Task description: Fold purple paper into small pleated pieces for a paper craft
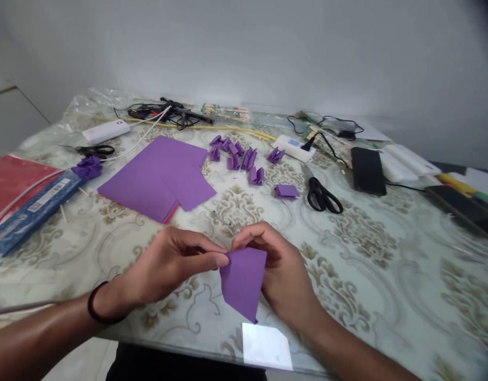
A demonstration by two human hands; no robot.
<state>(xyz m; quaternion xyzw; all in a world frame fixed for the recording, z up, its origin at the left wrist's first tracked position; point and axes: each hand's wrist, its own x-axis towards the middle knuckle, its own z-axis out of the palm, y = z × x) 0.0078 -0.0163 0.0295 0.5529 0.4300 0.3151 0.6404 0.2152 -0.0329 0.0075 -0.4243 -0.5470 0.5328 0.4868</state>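
Observation:
A small purple sheet of paper is held up over the table's near edge. My left hand pinches its upper left corner between thumb and fingers. My right hand curls round the sheet from behind and the right, its fingertips partly hidden by the paper. Beyond my hands, several small folded purple paper pieces are grouped on the table, and one flatter folded piece sits apart near the scissors. Left of them is a stack of large purple sheets with a smaller purple sheet on top.
Black-handled scissors lie right of the folded pieces, and another pair is at left. A white power strip, phone, tangled cables, crumpled purple paper and blue-red packet surround the patterned tabletop.

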